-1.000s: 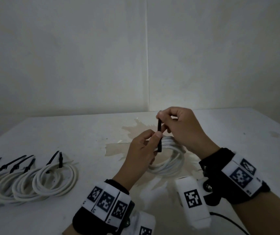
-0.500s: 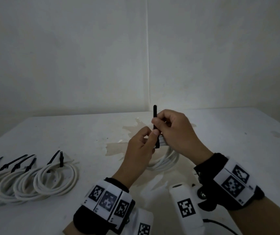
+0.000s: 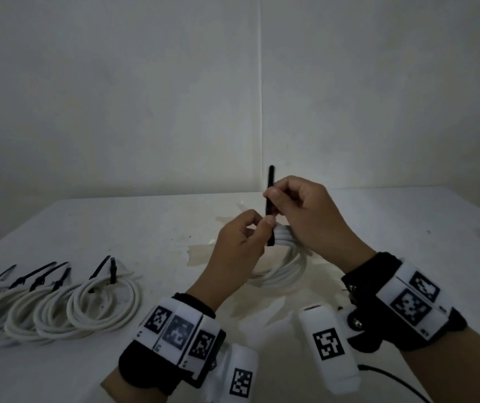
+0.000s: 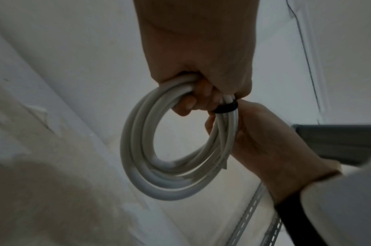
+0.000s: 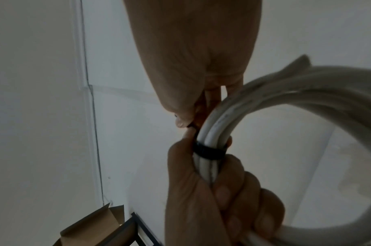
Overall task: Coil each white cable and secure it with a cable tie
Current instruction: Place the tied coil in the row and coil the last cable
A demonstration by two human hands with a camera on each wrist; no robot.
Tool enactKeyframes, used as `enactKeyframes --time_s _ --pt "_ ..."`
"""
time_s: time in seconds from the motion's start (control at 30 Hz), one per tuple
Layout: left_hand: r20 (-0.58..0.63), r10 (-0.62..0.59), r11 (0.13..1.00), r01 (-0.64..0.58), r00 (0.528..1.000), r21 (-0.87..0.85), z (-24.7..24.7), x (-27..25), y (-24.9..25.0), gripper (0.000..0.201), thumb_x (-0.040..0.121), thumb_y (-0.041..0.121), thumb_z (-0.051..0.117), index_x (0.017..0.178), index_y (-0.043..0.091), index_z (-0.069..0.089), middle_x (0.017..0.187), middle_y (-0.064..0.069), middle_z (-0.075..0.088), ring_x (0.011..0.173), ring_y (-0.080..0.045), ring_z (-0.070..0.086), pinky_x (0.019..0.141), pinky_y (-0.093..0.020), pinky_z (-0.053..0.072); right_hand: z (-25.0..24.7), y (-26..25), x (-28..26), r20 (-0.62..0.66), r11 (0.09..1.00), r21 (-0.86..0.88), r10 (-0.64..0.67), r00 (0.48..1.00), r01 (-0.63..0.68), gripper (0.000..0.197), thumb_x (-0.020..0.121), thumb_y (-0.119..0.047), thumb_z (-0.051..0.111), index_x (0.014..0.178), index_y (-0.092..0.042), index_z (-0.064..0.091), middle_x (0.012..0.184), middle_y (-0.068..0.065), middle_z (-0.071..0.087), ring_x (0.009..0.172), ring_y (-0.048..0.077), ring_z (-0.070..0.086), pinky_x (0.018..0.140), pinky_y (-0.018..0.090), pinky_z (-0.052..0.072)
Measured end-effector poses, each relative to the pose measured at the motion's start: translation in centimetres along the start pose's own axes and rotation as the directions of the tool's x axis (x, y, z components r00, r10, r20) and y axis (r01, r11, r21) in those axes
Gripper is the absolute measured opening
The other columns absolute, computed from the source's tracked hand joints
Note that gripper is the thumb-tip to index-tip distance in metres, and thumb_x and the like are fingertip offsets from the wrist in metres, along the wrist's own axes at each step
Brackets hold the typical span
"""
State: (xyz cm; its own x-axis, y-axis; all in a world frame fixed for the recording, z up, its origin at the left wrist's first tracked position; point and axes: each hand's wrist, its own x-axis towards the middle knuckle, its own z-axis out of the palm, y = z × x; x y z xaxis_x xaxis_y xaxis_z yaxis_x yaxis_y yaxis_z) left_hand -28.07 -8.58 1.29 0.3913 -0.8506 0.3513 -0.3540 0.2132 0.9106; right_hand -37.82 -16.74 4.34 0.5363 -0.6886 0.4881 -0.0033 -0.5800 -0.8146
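Note:
Both hands hold a white cable coil (image 3: 286,273) above the white table (image 3: 116,228). My left hand (image 3: 262,226) grips the bundled strands, fingers curled round them, as its own view shows: left hand (image 4: 193,93), coil (image 4: 138,149). A black cable tie (image 3: 270,205) wraps the bundle as a band (image 4: 226,108) and its tail stands upright. My right hand (image 3: 273,197) pinches that tail just above the left thumb. In the right wrist view the right hand (image 5: 184,121) pinches beside the band (image 5: 209,150), with the left hand (image 5: 212,191) below it.
Several coiled white cables with black ties (image 3: 58,303) lie in a row at the table's left front. A brownish stain (image 3: 204,254) marks the tabletop under the hands. A cardboard box (image 5: 90,224) and a dark frame (image 5: 125,233) show low in the right wrist view.
The right hand has drawn the tie's tail upward, so it now sticks up above the fingers. Both hands and the coil have risen slightly and shifted left.

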Motion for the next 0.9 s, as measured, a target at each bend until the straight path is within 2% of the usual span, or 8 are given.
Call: enactKeyframes --time_s 0.1,0.17,0.27,0.37,0.47,0.63,0.77,0.9 --pt "-0.041 -0.092 0.982 0.084 0.995 -0.168 -0.3 0.4 0.3 0.033 0.096 0.017 0.043 0.064 0.011 0.038 0.038 0.011 0.031 0.034 -0.006 0.025 0.037 -0.018 0.022 -0.1 0.8 -1.2 0.13 0.998 0.014 0.056 0.99 -0.059 0.038 0.092 -0.039 0.038 0.096 -0.009 0.061 0.083 -0.002 0.063 0.073 0.002 0.057 0.072 0.017 0.045" --pt "-0.045 -0.107 0.973 0.095 0.993 -0.211 -0.6 0.6 0.5 0.033 0.096 0.016 0.042 0.064 0.01 0.039 0.037 0.011 0.031 0.032 -0.005 0.025 0.035 -0.016 0.024 0.2 1.2 -2.1 0.144 0.996 0.057 0.061 0.988 -0.069 0.047 0.085 -0.048 0.03 0.087 -0.015 0.063 0.073 -0.007 0.062 0.065 -0.003 0.056 0.063 0.009 0.042" --pt "-0.015 -0.127 0.973 0.122 0.992 -0.197 -0.9 0.4 0.3 0.034 0.097 0.022 0.04 0.066 0.01 0.045 0.04 0.007 0.037 0.033 -0.006 0.032 0.036 -0.016 0.03 1.1 1.5 -2.7 0.049 0.998 0.04 0.046 0.998 -0.048 0.04 0.089 -0.046 0.031 0.063 -0.026 0.054 0.048 -0.011 0.052 0.047 0.0 0.048 0.052 0.01 0.035" --pt "-0.033 -0.131 0.982 0.125 0.991 -0.142 -1.5 0.1 -0.1 0.043 0.099 0.031 0.03 0.08 0.005 0.058 0.054 -0.007 0.052 0.043 -0.01 0.049 0.045 -0.018 0.042 2.2 2.2 -2.3 -0.102 0.999 0.012 0.05 0.993 -0.049 0.046 0.09 -0.045 0.032 0.051 -0.022 0.034 0.039 -0.01 0.035 0.041 0.004 0.033 0.049 0.019 0.028" --pt "-0.092 -0.13 0.985 0.118 0.987 -0.124 -1.9 -0.4 -0.7 0.049 0.099 0.036 0.024 0.081 0.007 0.059 0.06 -0.009 0.056 0.051 -0.014 0.057 0.053 -0.022 0.048 2.9 2.8 -1.8 -0.106 0.98 0.11 0.18 0.978 -0.168 0.054 0.088 -0.054 0.028 0.053 -0.014 0.037 0.047 -0.002 0.031 0.042 0.011 0.029 0.052 0.03 0.028" --pt "-0.24 -0.133 0.979 0.089 0.962 -0.185 -2.1 -1.1 -1.5 0.036 0.097 0.036 0.035 0.069 0.016 0.047 0.041 0.008 0.041 0.034 -0.006 0.037 0.037 -0.021 0.035 4.8 2.4 -1.5 -0.044 0.934 0.216 0.301 0.953 -0.285 0.057 0.095 -0.048 0.027 0.057 -0.012 0.05 0.049 0.0 0.039 0.037 0.009 0.036 0.046 0.026 0.035" --pt "-0.341 -0.085 0.992 0.046 0.936 -0.121 -4.6 -0.2 -1.9 0.036 0.095 0.035 0.041 0.067 0.013 0.045 0.043 0.007 0.041 0.033 -0.006 0.036 0.035 -0.019 0.033 6.4 1.6 -2.4 0.05 0.98 0.137 0.138 0.989 -0.143 0.042 0.083 -0.053 0.026 0.074 -0.02 0.049 0.057 -0.002 0.043 0.045 0.004 0.043 0.052 0.02 0.039" --pt "-0.251 -0.04 0.998 0.026 0.967 -0.057 -6.0 -1.0 -2.0 0.032 0.097 0.032 0.035 0.078 0.012 0.05 0.055 -0.001 0.047 0.04 -0.005 0.045 0.042 -0.018 0.041 7.6 1.8 -1.8 -0.012 0.994 0.061 0.087 0.996 -0.086 0.037 0.088 -0.047 0.031 0.082 -0.017 0.052 0.061 -0.002 0.041 0.056 0.016 0.042 0.058 0.041 0.043"
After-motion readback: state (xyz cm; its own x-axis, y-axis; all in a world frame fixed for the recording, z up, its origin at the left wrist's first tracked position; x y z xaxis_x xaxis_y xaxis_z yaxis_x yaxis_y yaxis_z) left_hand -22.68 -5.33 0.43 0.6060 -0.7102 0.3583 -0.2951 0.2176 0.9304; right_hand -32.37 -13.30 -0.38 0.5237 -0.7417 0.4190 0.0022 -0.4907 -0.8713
